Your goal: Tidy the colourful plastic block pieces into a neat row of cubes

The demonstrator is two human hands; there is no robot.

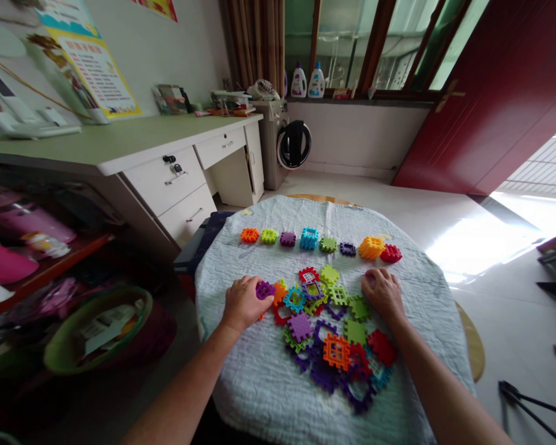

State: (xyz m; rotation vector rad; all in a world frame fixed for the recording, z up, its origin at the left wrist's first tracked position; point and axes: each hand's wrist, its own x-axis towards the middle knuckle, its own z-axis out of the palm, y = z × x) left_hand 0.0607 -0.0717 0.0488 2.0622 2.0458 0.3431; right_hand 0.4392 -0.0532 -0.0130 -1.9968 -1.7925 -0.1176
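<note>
My left hand (244, 300) pinches a purple interlocking tile (265, 289) at the left edge of a loose pile. On the pile's right side, my right hand (385, 293) is closed with its fingers bent down; a small purplish patch shows under them, probably another purple tile, mostly covered. Between the hands lie mixed notched plastic tiles, among them a purple square (300, 326), an orange grid (336, 351), a green square (354, 332) and a red piece (382, 347). Behind them runs a row of colour-sorted stacks, including orange (249, 235), blue (309, 238), yellow (371, 247) and red (391, 253).
A pale cloth (245, 383) covers the round table. To the left stand a desk (167, 133) with drawers and a green-rimmed basket (55, 358). A washing machine (273, 148) with its door open is at the back, and a red door (486, 93) at right.
</note>
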